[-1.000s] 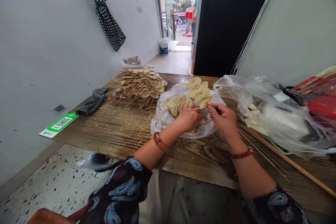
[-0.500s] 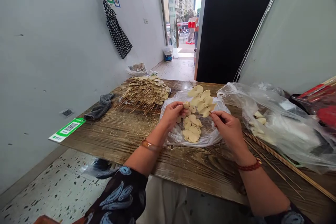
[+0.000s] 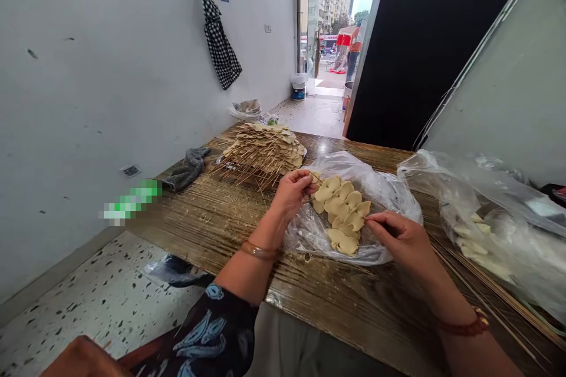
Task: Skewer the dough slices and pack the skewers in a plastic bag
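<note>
Pale, thin slices (image 3: 342, 197) are threaded in an overlapping row on a thin skewer between my hands, over an open clear plastic bag (image 3: 389, 188). My left hand (image 3: 294, 191) is closed at the row's left end, fingertips pinched, with a bit of stick showing below them. At the right end, my right hand (image 3: 398, 238) pinches thumb and forefinger at the last slice; the skewer's tip is hidden there. More loose slices (image 3: 344, 241) lie on the bag beneath the row.
A heap of filled skewers (image 3: 265, 150) is stacked at the back left of the wooden table (image 3: 221, 218). Beside it lies a grey cloth (image 3: 188, 169). On the right are another plastic bag (image 3: 508, 235) with pale pieces and several bare sticks (image 3: 490, 288).
The skewered slices have come down, lower over the bag and closer to my left hand. My view has turned a little to the left. Both hands keep their pinch.
</note>
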The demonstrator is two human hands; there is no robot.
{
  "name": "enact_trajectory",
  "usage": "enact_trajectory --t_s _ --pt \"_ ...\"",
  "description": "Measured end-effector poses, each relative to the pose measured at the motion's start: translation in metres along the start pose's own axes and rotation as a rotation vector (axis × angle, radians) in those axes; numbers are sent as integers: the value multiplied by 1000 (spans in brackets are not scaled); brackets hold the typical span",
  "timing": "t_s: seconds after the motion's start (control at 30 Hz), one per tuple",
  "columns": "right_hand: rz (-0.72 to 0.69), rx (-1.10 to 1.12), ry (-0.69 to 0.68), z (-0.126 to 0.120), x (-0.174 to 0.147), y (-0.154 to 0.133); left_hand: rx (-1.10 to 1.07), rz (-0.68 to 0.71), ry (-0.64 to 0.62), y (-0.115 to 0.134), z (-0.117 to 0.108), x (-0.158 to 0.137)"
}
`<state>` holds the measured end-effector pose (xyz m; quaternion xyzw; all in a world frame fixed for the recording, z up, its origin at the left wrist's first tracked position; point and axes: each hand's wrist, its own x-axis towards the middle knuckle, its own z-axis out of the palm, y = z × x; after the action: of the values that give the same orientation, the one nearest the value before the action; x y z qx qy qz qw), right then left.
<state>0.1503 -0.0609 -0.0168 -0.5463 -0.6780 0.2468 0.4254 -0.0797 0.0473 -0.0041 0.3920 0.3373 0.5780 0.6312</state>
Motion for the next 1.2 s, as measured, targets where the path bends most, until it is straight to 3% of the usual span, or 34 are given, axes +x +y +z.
enact_trajectory --t_s 0.27,0.5,0.87,1.2 --pt "1 -81 -21 1 -3 5 99 152 105 8 -5 0" --pt "4 -96 17 3 -2 9 164 190 100 10 -1 -4" --pt "4 -165 48 1 -1 8 84 125 37 9 2 -7" --pt "-96 -222 62 1 -1 6 139 132 90 6 -2 -4"
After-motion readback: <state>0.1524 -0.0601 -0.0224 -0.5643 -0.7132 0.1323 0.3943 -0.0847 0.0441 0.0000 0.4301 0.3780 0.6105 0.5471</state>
